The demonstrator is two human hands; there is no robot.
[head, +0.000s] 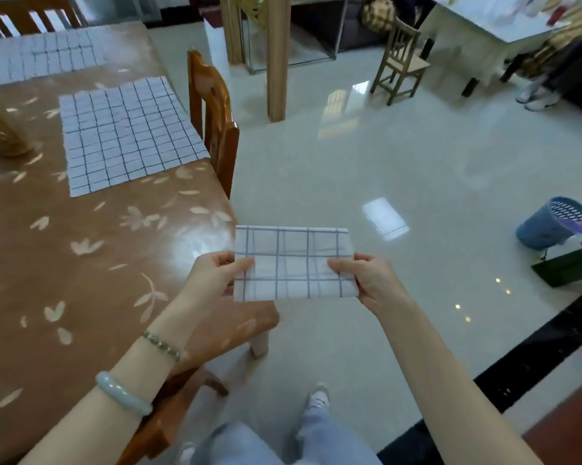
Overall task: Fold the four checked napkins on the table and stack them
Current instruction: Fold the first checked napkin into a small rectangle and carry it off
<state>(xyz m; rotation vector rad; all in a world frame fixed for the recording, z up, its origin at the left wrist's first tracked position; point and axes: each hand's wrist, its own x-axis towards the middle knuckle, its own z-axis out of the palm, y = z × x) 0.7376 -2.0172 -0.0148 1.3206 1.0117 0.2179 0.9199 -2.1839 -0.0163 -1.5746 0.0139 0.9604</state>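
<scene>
**One napkin folded in the air, two lying flat**

- Tabletop (91,250): brown, glossy, leaf pattern. It fills the left of the view. A wooden chair (215,122) stands against its right edge.
- Far napkin (38,57): spread flat toward the far left end of the tabletop, not folded.
- Near napkin (128,135): spread flat by the right edge, beside the chair back, not folded.
- Folded napkin (293,263): a small rectangle in several layers, held level in the air. It is past the tabletop's right edge and over the floor, touching nothing but the hands.
- Fourth napkin: not in view. No stack is visible yet.
- Left hand (212,276): thumb on top, pinching the folded napkin's left side.
- Right hand (366,280): thumb on top, pinching its right side. The hands are apart, with the cloth stretched between them.

Risks, as I judge them:
- The cloth is thin and the layers are kept closed only by the two pinches. If one hand lets go early, the fold may spring open.
- A slip here would drop the folded napkin on the floor, not the tabletop.
- The glossy surface may let a set-down napkin slide, leaving the stack crooked.
</scene>
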